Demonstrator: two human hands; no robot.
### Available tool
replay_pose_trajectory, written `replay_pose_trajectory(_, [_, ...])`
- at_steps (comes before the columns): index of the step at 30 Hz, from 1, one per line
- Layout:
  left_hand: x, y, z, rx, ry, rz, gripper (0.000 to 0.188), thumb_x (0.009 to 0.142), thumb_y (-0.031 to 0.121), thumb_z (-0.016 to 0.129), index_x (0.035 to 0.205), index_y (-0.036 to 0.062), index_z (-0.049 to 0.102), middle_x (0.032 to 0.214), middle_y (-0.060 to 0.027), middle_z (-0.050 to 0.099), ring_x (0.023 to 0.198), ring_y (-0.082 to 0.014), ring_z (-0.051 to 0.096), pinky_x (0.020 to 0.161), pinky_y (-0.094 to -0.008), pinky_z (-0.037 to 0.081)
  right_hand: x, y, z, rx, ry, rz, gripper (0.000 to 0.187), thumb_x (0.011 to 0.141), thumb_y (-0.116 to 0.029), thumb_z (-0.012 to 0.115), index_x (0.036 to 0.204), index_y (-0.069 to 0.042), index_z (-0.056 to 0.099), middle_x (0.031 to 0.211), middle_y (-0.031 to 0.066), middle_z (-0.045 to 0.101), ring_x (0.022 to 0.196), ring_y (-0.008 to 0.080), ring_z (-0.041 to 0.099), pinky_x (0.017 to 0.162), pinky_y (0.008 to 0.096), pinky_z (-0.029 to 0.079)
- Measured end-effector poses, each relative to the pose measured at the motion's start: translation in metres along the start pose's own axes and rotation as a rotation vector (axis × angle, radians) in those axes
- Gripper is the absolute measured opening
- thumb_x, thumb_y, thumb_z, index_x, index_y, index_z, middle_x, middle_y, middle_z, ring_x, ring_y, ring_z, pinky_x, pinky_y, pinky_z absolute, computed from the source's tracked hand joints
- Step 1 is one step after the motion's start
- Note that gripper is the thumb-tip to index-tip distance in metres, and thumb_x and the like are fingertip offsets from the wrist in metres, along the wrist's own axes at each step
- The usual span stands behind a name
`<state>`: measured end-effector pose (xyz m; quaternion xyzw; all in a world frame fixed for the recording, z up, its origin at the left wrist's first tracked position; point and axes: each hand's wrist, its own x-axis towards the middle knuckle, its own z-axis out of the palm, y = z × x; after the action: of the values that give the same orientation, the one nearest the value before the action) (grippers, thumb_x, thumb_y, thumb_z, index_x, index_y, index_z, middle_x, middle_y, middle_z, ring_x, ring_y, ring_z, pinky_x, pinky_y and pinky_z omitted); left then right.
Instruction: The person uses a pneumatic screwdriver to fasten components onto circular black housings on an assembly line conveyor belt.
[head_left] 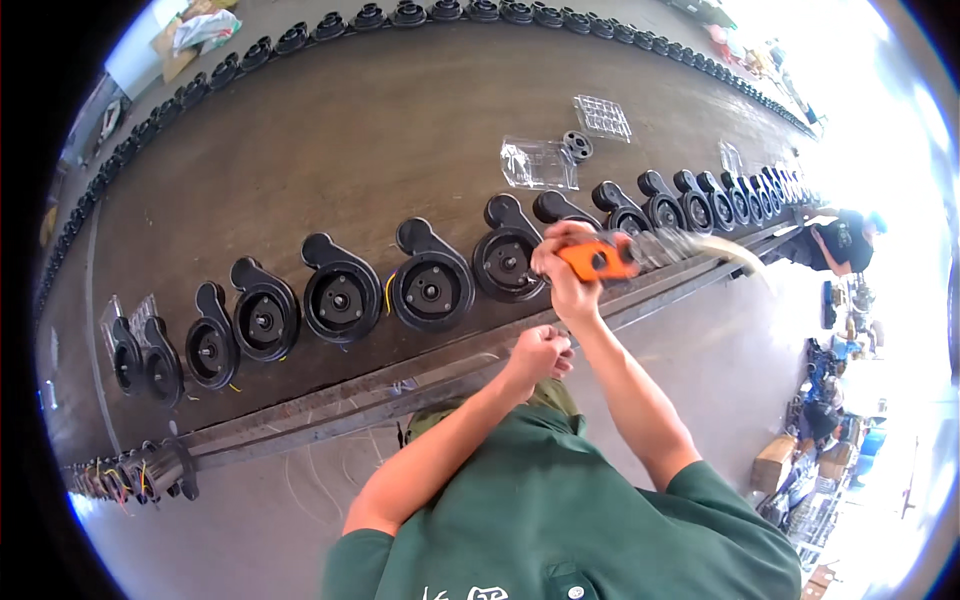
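Through the head view, I see the right grip (568, 278) wrapped around a blurred orange-and-black handheld tool (590, 255). Its long axis runs rightward, away from the round black dished housing (508, 262) on the brown worktop (350, 150), just left of that nearer grip. The left grip (540, 357) is curled; I cannot tell whether it pinches anything.

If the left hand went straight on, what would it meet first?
Probably the right wrist, just up and right of the left hand in the picture; depth is unclear, so it might pass beneath.
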<state>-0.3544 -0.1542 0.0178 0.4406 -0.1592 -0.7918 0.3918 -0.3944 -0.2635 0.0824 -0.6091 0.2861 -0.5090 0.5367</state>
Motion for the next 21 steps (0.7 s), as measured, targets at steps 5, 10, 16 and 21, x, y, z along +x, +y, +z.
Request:
replay_pose_trajectory(5, [-0.003,0.037,0.024,0.260,0.120,0.371,0.017,0.096,0.012,0.064,0.102,-0.0025,0.070,0.084,-0.0050,0.072,0.075,-0.0093,0.064,0.064,-0.0278,0.052,0.024,-0.058,-0.038,0.253,-0.061,-0.285,0.028,0.083,0.005,0.061,0.110,0.002,0.051,0.079,0.0086,0.061,0.071,0.0154,0.061,0.068,0.0318,0.054])
replay_pose_trajectory(10, [0.017,0.112,0.039,1.267,0.601,0.943,0.023,0.085,0.012,0.074,0.106,0.0033,0.075,0.099,-0.0117,0.069,0.095,-0.0287,0.064,0.089,-0.0384,0.052,0.034,-0.057,-0.132,0.334,0.031,-0.164,0.027,0.084,0.003,0.057,0.110,0.002,0.052,0.077,0.0067,0.060,0.069,0.0147,0.058,0.069,0.0319,0.051])
replay_pose_trajectory(16, [0.051,0.123,0.052,1.749,0.660,0.652,0.040,0.085,0.013,0.072,0.124,0.0119,0.073,0.144,-0.0221,0.052,0.131,-0.0390,0.048,0.110,-0.0481,0.043,0.043,-0.037,-0.204,0.479,-0.022,-0.002,0.028,0.085,0.004,0.054,0.112,0.002,0.050,0.078,0.0066,0.059,0.070,0.0162,0.058,0.070,0.0330,0.051])
replay_pose_trajectory(21, [0.053,0.120,0.055,1.842,0.695,0.542,0.036,0.086,0.012,0.070,0.121,0.0106,0.074,0.148,-0.0249,0.050,0.136,-0.0420,0.044,0.112,-0.0511,0.041,0.040,-0.034,-0.219,0.532,-0.022,0.104,0.027,0.085,0.004,0.054,0.112,0.002,0.050,0.079,0.0058,0.059,0.070,0.0149,0.058,0.071,0.0327,0.052])
